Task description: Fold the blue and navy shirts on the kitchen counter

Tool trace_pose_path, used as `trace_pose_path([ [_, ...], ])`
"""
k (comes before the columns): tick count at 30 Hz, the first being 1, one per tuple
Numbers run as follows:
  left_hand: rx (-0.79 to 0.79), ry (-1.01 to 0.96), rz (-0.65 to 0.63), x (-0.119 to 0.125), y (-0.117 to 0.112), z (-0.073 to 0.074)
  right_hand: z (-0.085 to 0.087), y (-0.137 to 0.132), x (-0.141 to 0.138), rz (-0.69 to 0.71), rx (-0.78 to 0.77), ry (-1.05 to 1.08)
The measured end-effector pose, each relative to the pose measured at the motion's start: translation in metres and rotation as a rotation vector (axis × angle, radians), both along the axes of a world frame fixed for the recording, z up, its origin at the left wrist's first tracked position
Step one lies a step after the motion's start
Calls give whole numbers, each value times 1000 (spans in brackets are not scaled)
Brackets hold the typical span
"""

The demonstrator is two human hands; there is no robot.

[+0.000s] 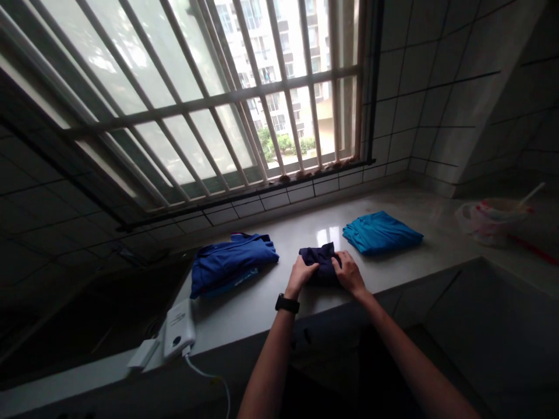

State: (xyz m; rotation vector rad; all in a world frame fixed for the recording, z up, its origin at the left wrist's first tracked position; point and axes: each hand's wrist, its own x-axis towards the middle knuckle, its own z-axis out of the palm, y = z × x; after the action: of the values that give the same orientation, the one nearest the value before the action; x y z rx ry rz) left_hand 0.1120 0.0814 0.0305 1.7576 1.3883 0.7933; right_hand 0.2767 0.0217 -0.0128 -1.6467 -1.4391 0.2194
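A dark purple folded cloth point(321, 263), likely a garment, lies in a compact bundle near the counter's front edge. My left hand point(302, 273) grips its left side, thumb on top and a black watch on the wrist. On the other side my right hand point(348, 272) has its fingers curled over the right end of the bundle. To the left rests a folded blue garment point(231, 262) with a lighter blue part underneath. Right of my hands sits a folded turquoise garment point(381, 233).
A white power bank point(179, 329) with a cable point(213, 378) and a small white block point(143, 354) lie at the front left, beside a dark sink point(109, 314). A bag-wrapped bowl point(493, 218) stands far right on the counter point(262, 314). A barred window point(262, 87) is behind.
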Motion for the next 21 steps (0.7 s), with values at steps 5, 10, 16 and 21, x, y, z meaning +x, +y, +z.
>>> trace_pose_path([
  [5,66,-88,84,-13,0,6,-5,1,4,38,25,72],
  [10,36,-66,28,-44,4,13,-7,4,3,206,18,-9],
  [16,13,-17,7,-57,1,-4,-11,7,5,314,115,-89],
  [21,171,-103,-109,-56,-1,-2,-6,4,-9,365,273,-150],
])
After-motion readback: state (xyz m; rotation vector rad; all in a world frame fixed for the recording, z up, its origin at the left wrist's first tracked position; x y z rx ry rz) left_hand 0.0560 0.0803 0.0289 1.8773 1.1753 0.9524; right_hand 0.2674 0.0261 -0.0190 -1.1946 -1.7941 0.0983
